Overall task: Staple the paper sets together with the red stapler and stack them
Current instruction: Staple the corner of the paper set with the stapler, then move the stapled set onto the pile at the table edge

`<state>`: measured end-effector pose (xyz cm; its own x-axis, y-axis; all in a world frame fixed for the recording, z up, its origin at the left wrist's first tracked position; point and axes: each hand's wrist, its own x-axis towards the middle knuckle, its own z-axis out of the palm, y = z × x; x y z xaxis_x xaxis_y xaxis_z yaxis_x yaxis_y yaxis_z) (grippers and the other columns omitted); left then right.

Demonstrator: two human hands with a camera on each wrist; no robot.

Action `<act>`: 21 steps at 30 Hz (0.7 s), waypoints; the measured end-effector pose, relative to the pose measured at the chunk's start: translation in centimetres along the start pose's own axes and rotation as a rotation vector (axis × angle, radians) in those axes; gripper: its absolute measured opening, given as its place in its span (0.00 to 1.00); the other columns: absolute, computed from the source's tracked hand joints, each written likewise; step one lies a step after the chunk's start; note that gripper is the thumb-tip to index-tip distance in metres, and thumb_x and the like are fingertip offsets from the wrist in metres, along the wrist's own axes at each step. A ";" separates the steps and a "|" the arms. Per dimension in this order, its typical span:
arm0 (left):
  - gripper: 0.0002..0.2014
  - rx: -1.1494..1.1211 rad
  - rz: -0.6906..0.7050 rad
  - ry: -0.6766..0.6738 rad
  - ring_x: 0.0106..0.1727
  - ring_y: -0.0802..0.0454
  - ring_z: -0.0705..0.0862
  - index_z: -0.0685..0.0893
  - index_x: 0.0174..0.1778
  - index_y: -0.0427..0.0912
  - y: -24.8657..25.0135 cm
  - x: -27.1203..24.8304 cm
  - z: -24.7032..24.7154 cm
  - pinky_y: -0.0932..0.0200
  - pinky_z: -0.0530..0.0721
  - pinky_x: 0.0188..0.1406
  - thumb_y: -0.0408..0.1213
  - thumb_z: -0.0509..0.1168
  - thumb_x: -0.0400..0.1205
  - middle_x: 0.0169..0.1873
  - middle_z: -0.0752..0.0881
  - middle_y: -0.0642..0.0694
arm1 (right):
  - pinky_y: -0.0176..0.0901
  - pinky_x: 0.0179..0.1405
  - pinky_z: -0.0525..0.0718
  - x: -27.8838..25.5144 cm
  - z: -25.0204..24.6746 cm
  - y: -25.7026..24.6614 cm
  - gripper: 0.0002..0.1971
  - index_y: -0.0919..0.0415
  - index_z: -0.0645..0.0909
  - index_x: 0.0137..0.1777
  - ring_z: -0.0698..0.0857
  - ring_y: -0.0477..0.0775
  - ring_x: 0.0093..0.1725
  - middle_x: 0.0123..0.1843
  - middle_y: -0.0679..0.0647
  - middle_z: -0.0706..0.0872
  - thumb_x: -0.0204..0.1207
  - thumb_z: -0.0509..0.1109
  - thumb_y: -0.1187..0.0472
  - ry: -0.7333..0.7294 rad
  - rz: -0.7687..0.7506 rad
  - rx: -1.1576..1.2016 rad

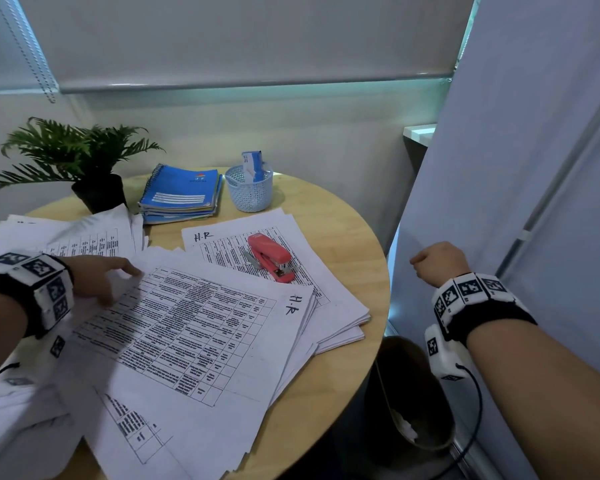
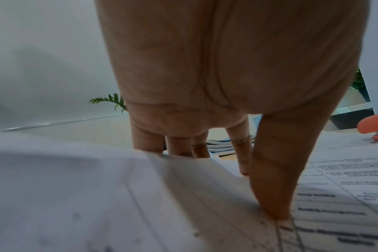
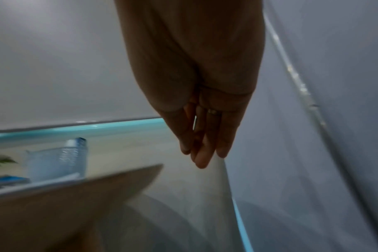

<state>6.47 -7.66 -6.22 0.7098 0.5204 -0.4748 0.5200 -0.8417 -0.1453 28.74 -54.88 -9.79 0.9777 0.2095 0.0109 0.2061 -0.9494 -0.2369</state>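
**Red stapler idle on the far paper stack**

Red stapler [image 1: 270, 257] lies untouched on the paper stack [image 1: 329, 299] marked "H.R", toward the far right of the round worktop [image 1: 354, 233]. Your left hand [image 1: 97, 271] presses the near paper set [image 1: 187, 334], its grip spread, fingers [image 2: 270, 179] straight on the sheet. Your right hand [image 1: 437, 261] hangs off the worktop's edge, holding nothing, fingers together and relaxed. Blue notebooks [image 1: 182, 192], a basket [image 1: 249, 188] and a plant [image 1: 73, 150] sit behind.

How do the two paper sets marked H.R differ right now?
The near paper set lies askew with the left hand resting on its corner; the far paper set is untouched. The red stapler lies on the far one, none on the near. Both carry printed tables.
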 end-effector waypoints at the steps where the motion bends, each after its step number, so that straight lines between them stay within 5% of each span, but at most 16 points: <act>1: 0.35 0.014 0.004 0.003 0.61 0.49 0.78 0.66 0.75 0.60 0.0 -0.2 -0.1 0.60 0.77 0.56 0.37 0.72 0.74 0.67 0.75 0.45 | 0.45 0.67 0.76 -0.2 -0.4 -1.0 0.18 0.58 0.87 0.61 0.79 0.57 0.67 0.66 0.57 0.84 0.80 0.59 0.69 0.009 -0.026 0.015; 4: 0.33 0.025 0.022 0.033 0.64 0.49 0.76 0.67 0.74 0.59 0.3 -1.0 -0.5 0.60 0.77 0.59 0.36 0.70 0.74 0.69 0.74 0.45 | 0.40 0.60 0.78 -0.6 -1.9 -4.3 0.15 0.61 0.90 0.53 0.82 0.58 0.61 0.59 0.58 0.87 0.78 0.61 0.68 0.020 -0.072 0.155; 10: 0.26 -0.177 0.070 0.272 0.49 0.48 0.78 0.73 0.68 0.53 0.3 -3.0 -2.5 0.64 0.73 0.36 0.25 0.58 0.76 0.53 0.79 0.44 | 0.46 0.60 0.83 -2.0 -4.7 -12.4 0.11 0.53 0.86 0.39 0.86 0.54 0.54 0.39 0.44 0.84 0.77 0.65 0.67 -0.033 -0.201 0.373; 12: 0.25 -0.218 0.086 0.368 0.49 0.46 0.78 0.73 0.67 0.55 0.2 -4.0 -3.3 0.61 0.75 0.40 0.26 0.55 0.78 0.52 0.78 0.44 | 0.46 0.57 0.84 -2.4 -5.2 -15.0 0.12 0.51 0.84 0.35 0.86 0.53 0.49 0.33 0.42 0.81 0.76 0.66 0.67 -0.045 -0.260 0.404; 16: 0.24 -0.266 0.156 0.559 0.49 0.44 0.80 0.73 0.64 0.62 0.2 -6.5 -5.0 0.53 0.81 0.46 0.30 0.54 0.78 0.55 0.80 0.45 | 0.38 0.51 0.79 -3.5 -5.5 -20.3 0.06 0.59 0.88 0.49 0.82 0.48 0.47 0.40 0.48 0.85 0.75 0.72 0.63 -0.069 -0.381 0.364; 19: 0.19 -0.281 0.223 0.670 0.42 0.45 0.79 0.72 0.55 0.60 -0.2 -8.3 -6.2 0.55 0.76 0.35 0.28 0.55 0.78 0.45 0.79 0.47 | 0.37 0.54 0.75 -4.1 -4.8 -23.8 0.19 0.60 0.82 0.62 0.80 0.49 0.51 0.52 0.51 0.82 0.72 0.77 0.56 -0.123 -0.442 0.401; 21: 0.13 -0.345 0.295 0.741 0.41 0.43 0.79 0.69 0.47 0.55 -0.6 -9.2 -6.8 0.53 0.78 0.37 0.29 0.57 0.77 0.42 0.81 0.45 | 0.41 0.59 0.76 -4.4 -4.3 -25.6 0.32 0.57 0.73 0.72 0.80 0.52 0.58 0.59 0.52 0.77 0.70 0.78 0.51 -0.210 -0.457 0.507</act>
<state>2.90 -10.98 4.14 0.9026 0.3483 0.2530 0.2960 -0.9288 0.2229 19.36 -32.47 0.40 0.7593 0.6494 0.0417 0.5000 -0.5412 -0.6761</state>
